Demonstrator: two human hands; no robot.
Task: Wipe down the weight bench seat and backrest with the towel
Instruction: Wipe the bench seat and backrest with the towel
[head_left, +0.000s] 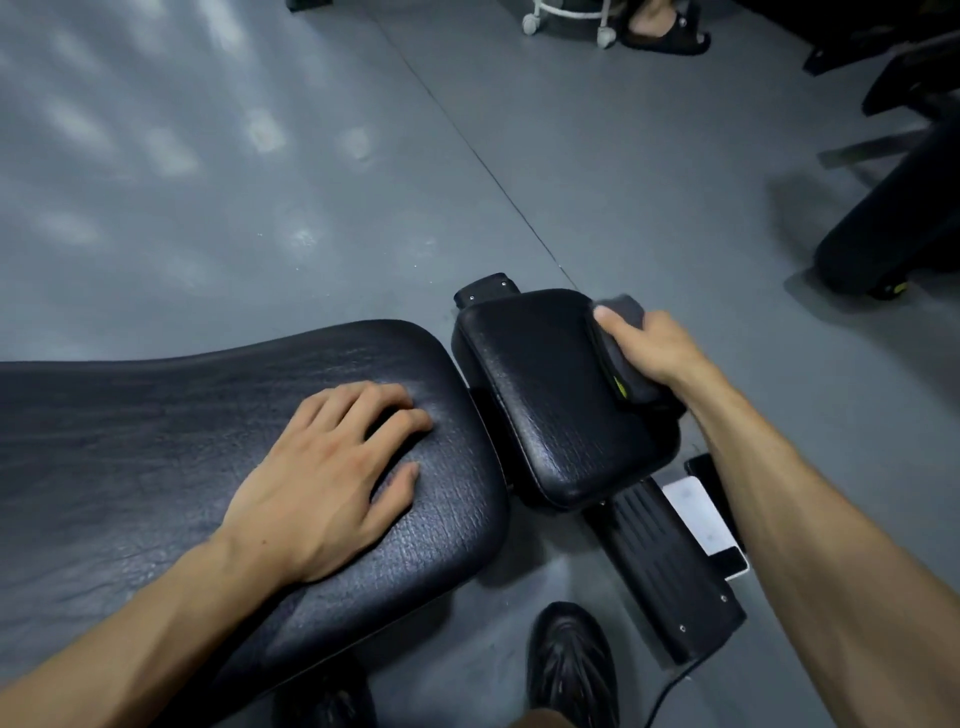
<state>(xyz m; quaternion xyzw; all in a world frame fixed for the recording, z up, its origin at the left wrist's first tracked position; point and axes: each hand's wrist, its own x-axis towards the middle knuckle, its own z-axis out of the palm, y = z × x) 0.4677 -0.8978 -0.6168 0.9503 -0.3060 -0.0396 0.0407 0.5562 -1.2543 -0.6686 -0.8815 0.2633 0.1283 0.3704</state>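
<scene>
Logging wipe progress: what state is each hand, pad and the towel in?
left hand: flat, fingers spread, resting on the backrest.
right hand: grips the towel.
towel: bunched, pressed against the seat's far edge.
seat: bare apart from the towel.
backrest: lying level, uncovered but for the hand.

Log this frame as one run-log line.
stage: wiping seat | right hand: grips dark grey towel on small black padded seat | left hand: flat on long black backrest

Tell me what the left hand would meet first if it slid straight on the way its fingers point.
Probably the gap after the backrest edge, then the seat pad; the left hand points right.
</scene>
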